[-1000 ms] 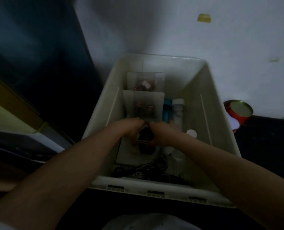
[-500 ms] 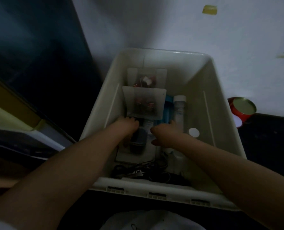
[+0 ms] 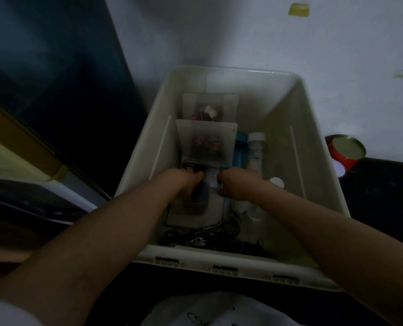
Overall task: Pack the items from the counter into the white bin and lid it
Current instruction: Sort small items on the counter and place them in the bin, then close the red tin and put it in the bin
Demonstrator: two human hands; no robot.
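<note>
The white bin (image 3: pixel 287 118) sits open against the pale wall, no lid on it. Inside it, both hands reach down near its middle. The left hand (image 3: pixel 184 182) curls around a dark object (image 3: pixel 199 196), though the dim light hides what it is. The right hand (image 3: pixel 237 185) has its fingers curled, and I cannot tell what it holds. Beyond the hands lie 2 clear packets (image 3: pixel 206 144) and a white-capped bottle (image 3: pixel 256 147). Black cables (image 3: pixel 203 234) lie at the bin's near end. A red tin (image 3: pixel 345 150) stands outside the bin's right wall.
</note>
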